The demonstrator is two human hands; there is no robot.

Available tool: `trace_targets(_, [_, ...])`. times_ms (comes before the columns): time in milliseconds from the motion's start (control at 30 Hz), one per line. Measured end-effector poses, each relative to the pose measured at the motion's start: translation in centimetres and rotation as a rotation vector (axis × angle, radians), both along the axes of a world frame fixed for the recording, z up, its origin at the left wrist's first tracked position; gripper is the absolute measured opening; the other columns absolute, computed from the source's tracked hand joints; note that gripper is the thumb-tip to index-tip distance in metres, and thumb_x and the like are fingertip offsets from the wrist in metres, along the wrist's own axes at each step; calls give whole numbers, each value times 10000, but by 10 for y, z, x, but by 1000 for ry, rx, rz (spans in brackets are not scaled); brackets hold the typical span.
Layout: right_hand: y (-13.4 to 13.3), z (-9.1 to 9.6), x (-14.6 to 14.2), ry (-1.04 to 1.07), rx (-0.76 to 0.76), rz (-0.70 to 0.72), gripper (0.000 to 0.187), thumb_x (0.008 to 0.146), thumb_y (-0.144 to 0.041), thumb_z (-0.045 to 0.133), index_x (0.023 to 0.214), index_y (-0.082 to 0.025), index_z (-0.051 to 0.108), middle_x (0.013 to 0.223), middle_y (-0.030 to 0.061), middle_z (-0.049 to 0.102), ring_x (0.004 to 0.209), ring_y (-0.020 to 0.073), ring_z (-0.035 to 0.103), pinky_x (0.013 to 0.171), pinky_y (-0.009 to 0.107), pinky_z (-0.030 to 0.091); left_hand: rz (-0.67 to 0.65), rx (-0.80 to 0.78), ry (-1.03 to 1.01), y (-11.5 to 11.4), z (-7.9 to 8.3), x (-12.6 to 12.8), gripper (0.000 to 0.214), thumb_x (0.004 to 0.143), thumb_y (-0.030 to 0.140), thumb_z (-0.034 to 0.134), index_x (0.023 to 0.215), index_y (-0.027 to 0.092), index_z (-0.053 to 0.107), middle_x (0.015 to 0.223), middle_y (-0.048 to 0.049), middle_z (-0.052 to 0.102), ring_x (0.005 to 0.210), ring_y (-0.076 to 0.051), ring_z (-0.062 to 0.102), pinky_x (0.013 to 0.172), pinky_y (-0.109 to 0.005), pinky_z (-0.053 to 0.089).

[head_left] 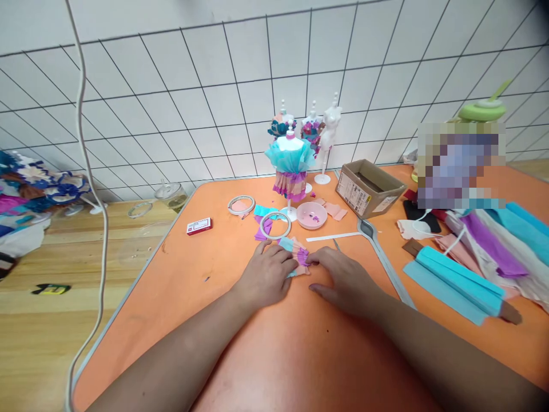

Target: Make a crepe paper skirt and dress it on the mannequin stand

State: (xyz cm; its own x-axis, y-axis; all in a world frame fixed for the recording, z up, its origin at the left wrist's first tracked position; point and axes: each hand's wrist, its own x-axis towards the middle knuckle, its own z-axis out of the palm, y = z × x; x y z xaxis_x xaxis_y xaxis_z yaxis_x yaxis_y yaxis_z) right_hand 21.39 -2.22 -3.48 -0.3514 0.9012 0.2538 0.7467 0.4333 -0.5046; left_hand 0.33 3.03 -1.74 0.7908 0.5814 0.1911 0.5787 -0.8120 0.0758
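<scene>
My left hand (266, 273) and my right hand (343, 281) rest on the orange table (180, 297) and together pinch a small pleated piece of crepe paper (298, 256) in blue, pink and purple. Both hands have fingers closed on its edges. Just beyond lie a roll of clear tape (275, 225) on purple paper scraps, a second tape roll (241, 204) and a pink dish (311, 215). A small mannequin (290, 163) dressed in a teal and pink paper dress stands behind them.
More small mannequins (330, 131) stand by the tiled wall. A cardboard box (369, 186), a red card box (199, 226) and a white strip (334, 236) lie on the table. Folded crepe paper sheets (458, 283) fill the right side. A glass jar (171, 196) sits on the wooden floor to the left.
</scene>
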Motion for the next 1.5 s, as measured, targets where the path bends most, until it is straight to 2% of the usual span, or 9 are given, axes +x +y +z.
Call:
trace_targets(200, [7,-8,-5,-132,-22,-45,91,846,-255,575,911,-230,634,932,29,650,883,193,561,756,312,434,-44,-99,-37,-5,4,1,263,806,277,533,1060,221,571,1193,-63,622,1134,-241,524,1044,-476,259])
trace_targets(400, [9,-10,2,-171,-23,-34,233,896,-201,485,934,-261,707,894,28,675,865,185,578,708,296,419,-48,-161,-9,-2,-1,-4,114,814,232,525,889,229,611,1243,-28,610,1134,-216,545,1063,-477,273])
trace_targets(533, [9,-9,3,-173,-30,-22,230,889,-202,497,928,-257,717,869,34,669,863,183,584,721,293,425,-38,-119,-82,-4,4,-3,226,743,420,639,838,215,626,1278,-57,568,1275,-300,399,1076,-519,234])
trace_targets(733, [9,-4,-3,-100,-97,-117,176,860,-248,535,856,-251,711,853,17,671,813,172,600,646,270,407,29,-138,-123,-3,0,0,97,825,255,546,787,213,625,1045,-29,613,1064,-219,513,1002,-475,293])
trace_targets(900, [11,-4,-4,-23,-193,-196,139,827,-275,562,805,-243,696,763,-2,644,693,145,592,593,250,381,53,-162,-117,2,-7,0,112,827,250,525,757,193,591,908,-30,587,922,-194,530,927,-432,349])
trace_targets(1033, [14,-6,-5,-22,-202,-208,120,804,-268,575,734,-222,661,720,-7,628,648,135,570,553,237,343,66,-129,-137,0,-4,1,44,772,238,571,778,194,573,881,-26,576,902,-194,521,927,-417,344])
trace_targets(1133, [15,-6,-7,-44,-192,-221,109,792,-262,588,700,-219,629,688,-15,620,611,127,546,515,227,297,-29,-26,-170,-1,0,1,106,783,272,588,852,191,588,896,-37,599,913,-198,510,899,-383,352])
trace_targets(1267, [16,-4,-8,-93,-202,-226,172,810,-283,579,652,-216,591,634,-22,605,564,124,507,490,229,244,-225,160,-70,0,-3,2,160,881,231,485,855,225,642,811,-23,630,835,-179,502,816,-344,355])
trace_targets(1500, [13,1,-12,-152,-189,-250,122,805,-285,577,703,-230,615,667,-7,632,594,147,532,487,238,230,-207,93,21,4,-7,1,237,892,196,458,855,250,686,712,-15,637,867,-181,515,925,-389,317])
